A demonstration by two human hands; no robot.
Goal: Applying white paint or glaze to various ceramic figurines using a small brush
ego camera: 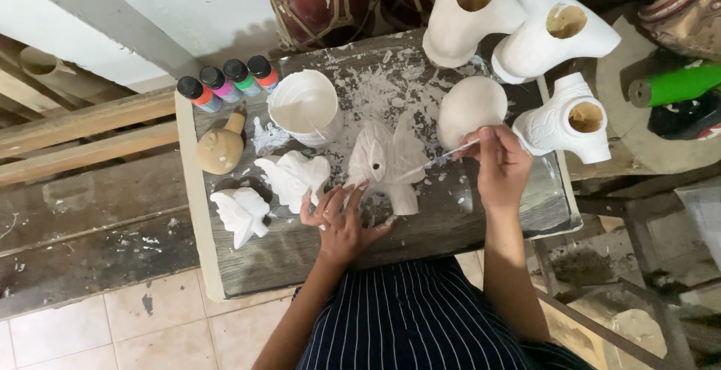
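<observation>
A white carved figure (pixel 390 161) lies on the paint-splattered wooden board (pixel 420 223). My right hand (pixel 499 163) holds a thin paintbrush (pixel 439 160) whose tip touches the figure's middle. My left hand (pixel 342 216) rests on the board with fingers spread, its fingertips against the figure's lower left edge. A white tub of paint (pixel 304 107) stands just behind the figure, to the left.
Two smaller white figures (pixel 294 177) (pixel 242 214) lie left of my hand, beside a tan unpainted gourd-shaped piece (pixel 221 147). Several small paint bottles (pixel 225 83) line the back left. White hollow castings (pixel 556 36) and a rounded piece (pixel 472 107) crowd the back right. A green roll (pixel 676 84) lies far right.
</observation>
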